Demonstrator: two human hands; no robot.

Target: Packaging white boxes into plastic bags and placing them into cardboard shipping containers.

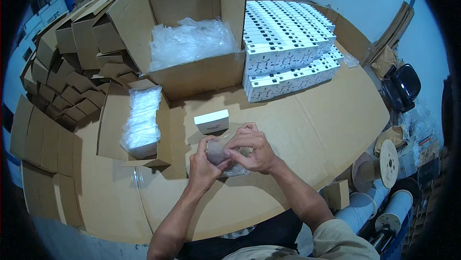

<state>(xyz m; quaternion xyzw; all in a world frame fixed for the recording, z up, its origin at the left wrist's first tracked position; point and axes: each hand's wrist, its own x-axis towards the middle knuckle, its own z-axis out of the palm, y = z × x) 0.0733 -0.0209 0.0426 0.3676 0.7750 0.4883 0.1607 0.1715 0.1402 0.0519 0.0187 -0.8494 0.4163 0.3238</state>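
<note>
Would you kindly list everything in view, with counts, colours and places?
Table: one, brown-topped, centre.
Plastic bag: one, translucent, near middle of the table; contents unclear.
Small box: one, white, just beyond the bag.
Stacked boxes: many, white with dark marks, table's far right.
Large open carton: one, brown, far side.
Loose plastic: uncountable, clear, inside that carton.
Smaller open carton: one, brown, left of the small box.
Wrapped packets: one row, whitish, inside it.
Piled cartons: many, brown, left.
Chair: one, black, right.
Rolls: several, whitish, lower right.
Left hand: one, bare, holding the bag.
Right hand: one, bare, pinching the bag.
</note>
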